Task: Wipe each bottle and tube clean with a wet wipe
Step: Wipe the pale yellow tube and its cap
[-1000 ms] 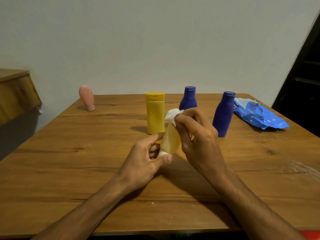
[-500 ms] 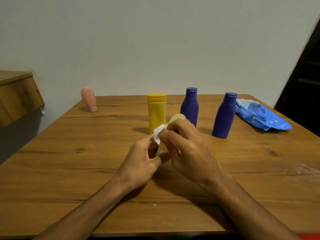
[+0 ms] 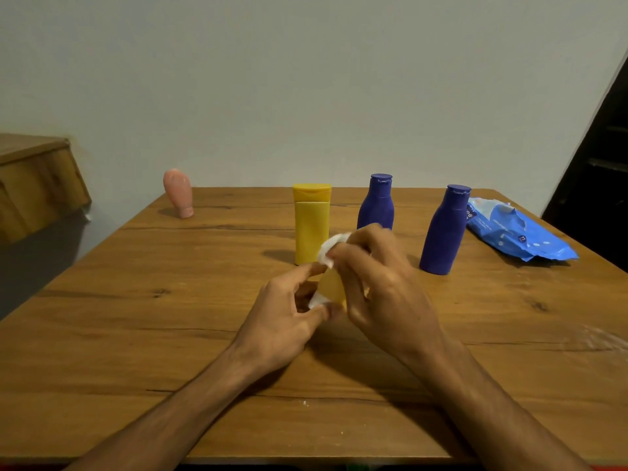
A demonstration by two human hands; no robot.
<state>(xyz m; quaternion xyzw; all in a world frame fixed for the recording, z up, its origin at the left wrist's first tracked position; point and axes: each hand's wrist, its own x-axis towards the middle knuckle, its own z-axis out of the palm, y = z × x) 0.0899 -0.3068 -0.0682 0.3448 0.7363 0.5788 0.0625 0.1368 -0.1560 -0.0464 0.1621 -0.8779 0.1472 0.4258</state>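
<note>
Wiping of small translucent yellow tube (image 3: 331, 288) judged underway: tube pinched low by left hand (image 3: 282, 322) above wooden table (image 3: 136, 334); white wet wipe (image 3: 330, 248) pinched against top by right hand (image 3: 384, 287). Next: firm stroke down tube needed.

On my feed the left forearm (image 3: 190, 402) and right forearm (image 3: 475, 396) show bare, uncovered right to the view's lower edge. The left grip (image 3: 282, 321) and right grip (image 3: 387, 294) are bare as well, tendons and knuckles ridging their backs; the left thumbnail looks trimmed short.
</note>
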